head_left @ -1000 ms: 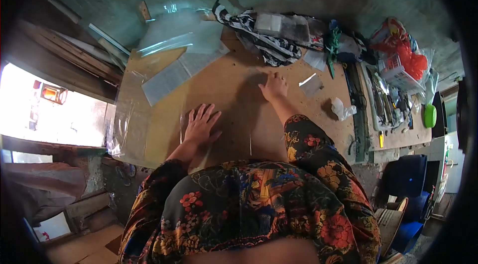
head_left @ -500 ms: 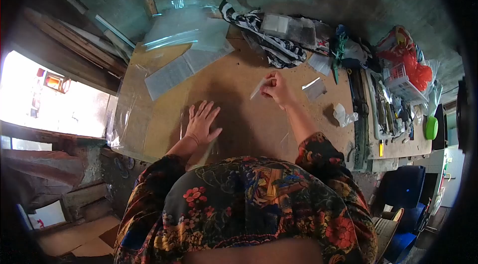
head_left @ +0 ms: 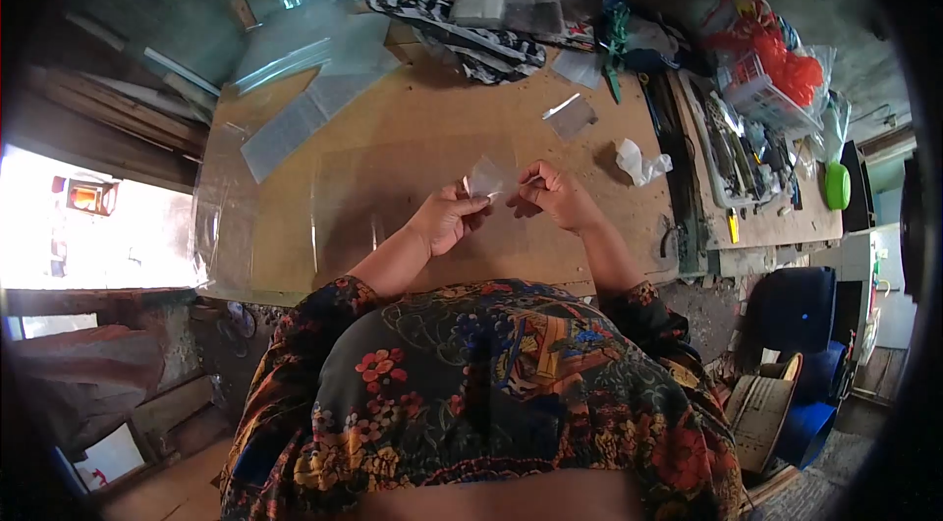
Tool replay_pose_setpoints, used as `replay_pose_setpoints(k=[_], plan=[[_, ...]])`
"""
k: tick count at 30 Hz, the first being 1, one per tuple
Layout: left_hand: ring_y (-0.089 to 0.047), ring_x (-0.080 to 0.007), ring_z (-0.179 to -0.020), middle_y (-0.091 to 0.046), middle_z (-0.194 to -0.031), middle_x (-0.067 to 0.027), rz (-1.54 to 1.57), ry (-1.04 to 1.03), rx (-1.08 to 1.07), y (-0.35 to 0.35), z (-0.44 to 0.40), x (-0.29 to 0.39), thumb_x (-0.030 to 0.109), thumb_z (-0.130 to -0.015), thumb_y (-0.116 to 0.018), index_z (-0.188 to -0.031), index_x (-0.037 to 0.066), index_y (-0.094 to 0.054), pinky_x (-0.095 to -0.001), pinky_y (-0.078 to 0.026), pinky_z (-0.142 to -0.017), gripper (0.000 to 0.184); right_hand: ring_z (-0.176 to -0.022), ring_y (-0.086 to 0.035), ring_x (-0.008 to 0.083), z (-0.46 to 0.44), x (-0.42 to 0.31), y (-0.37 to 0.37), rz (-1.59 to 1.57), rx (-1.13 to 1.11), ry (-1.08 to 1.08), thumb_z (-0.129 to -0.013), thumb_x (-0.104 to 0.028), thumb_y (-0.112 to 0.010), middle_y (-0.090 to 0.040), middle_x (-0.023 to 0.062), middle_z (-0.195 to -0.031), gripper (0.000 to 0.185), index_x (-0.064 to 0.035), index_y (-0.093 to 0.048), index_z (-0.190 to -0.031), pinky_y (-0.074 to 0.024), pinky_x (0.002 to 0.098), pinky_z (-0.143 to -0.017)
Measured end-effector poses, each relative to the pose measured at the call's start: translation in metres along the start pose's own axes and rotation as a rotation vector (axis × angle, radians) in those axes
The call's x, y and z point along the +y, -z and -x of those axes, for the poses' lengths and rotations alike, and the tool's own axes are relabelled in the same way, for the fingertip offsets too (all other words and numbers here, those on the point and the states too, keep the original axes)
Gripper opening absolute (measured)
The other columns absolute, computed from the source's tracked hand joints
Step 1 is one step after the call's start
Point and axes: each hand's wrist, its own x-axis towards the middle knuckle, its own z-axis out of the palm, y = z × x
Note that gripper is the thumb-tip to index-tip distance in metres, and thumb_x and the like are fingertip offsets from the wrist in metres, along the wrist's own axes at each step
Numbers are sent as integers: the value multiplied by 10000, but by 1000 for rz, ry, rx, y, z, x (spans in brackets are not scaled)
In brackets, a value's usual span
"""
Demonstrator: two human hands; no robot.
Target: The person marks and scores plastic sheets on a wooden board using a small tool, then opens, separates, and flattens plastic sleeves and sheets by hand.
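Note:
A small clear plastic piece [head_left: 484, 178] is pinched between the thumb and fingers of my left hand [head_left: 447, 218], above the middle of the wooden board [head_left: 393, 163]. Just to its right, my right hand [head_left: 559, 197] has its thumb and fingertips drawn together; whatever they hold, if anything, is too small to make out. A larger clear sheet [head_left: 344, 192] lies on the board beneath and left of my hands. Beyond my right hand lies a small translucent packet [head_left: 570, 115] with a bright edge.
Crumpled white paper [head_left: 641, 164] lies at the right. Striped cloth [head_left: 481, 54] and green-handled scissors [head_left: 614, 35] are at the back. Further right are a tool tray [head_left: 732, 167], a white basket [head_left: 761, 89] and a yellow cutter [head_left: 733, 225]. A long translucent strip [head_left: 285, 133] lies left.
My left hand has lifted off the board, moved right and taken hold of the clear piece that my right hand picked up. My right hand has come down beside it.

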Motion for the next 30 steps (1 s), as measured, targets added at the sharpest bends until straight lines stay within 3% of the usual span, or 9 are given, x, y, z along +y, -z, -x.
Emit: replay_pose_setpoints(k=[2,8,10,12,15,21,23,26,30], plan=[[-555,-129,-779,-563,-890,-38,-63,-109,208,-11,-2,-5,84,-801,-598,-1177,45,-428,-230,-442,-655,415,-719,-603,142,10,8,10,36,20,-97,-875,-100,-474,-624,102,-872,65,-37,-480,-889,-471,246,-605],[-567,-91,-689,-600,-773,-56,-697,-257,279,23,-19,-14,73,-778,-600,-1161,-26,-434,-227,-452,-603,429,-623,-572,115,9,62,49,122,239,-171,-847,-144,-522,-622,50,-786,136,-14,-551,-870,-445,256,-565],[-587,-141,-634,-608,-724,-59,-772,-270,303,38,-16,-11,95,-762,-600,-1156,2,-443,-263,-470,-610,434,-611,-561,112,9,62,57,276,214,-159,-837,-143,-533,-614,44,-767,144,-14,-568,-889,-443,254,-565],[-606,-244,-734,-615,-849,-111,-1415,-238,518,43,-7,-2,131,-752,-592,-1158,56,-458,-321,-480,-664,435,-600,-551,108,7,68,62,434,180,-145,-828,-143,-544,-607,39,-748,156,-14,-585,-907,-442,252,-565],[-569,-324,-887,-569,-1034,-152,-1786,-261,799,58,-1,1,172,-736,-595,-1167,102,-466,-369,-460,-749,456,-609,-548,105,2,72,66,382,128,-105,-824,-117,-546,-592,27,-723,178,-26,-581,-974,-438,240,-563],[-528,-228,-995,-529,-1124,-110,-1410,-593,423,-3,-11,-2,276,-800,-562,-1210,92,-440,-317,-418,-832,465,-703,-570,113,10,31,43,-205,-159,-194,-842,-49,-521,-585,1,-813,252,-57,-555,-1091,-484,259,-640],[-544,-193,-966,-541,-1116,-68,-308,-89,30,8,-39,-22,349,-825,-518,-1203,98,-457,-331,-451,-775,458,-743,-585,150,5,27,43,-361,-358,-153,-831,-11,-521,-587,32,-860,270,-27,-548,-1099,-487,279,-682],[-555,-126,-916,-585,-1035,-28,-9,95,-256,-6,-37,-22,377,-873,-430,-1190,123,-465,-293,-459,-703,408,-753,-584,154,-1,30,45,-280,-273,-238,-824,-7,-527,-583,30,-867,289,-35,-545,-1110,-484,287,-696],[-557,-138,-915,-578,-1048,-23,-167,33,-136,-16,-35,-24,342,-845,-495,-1206,131,-452,-288,-444,-749,421,-743,-576,115,-1,32,55,-287,-394,-227,-835,-20,-512,-588,-7,-872,320,-78,-531,-1149,-501,256,-671]])
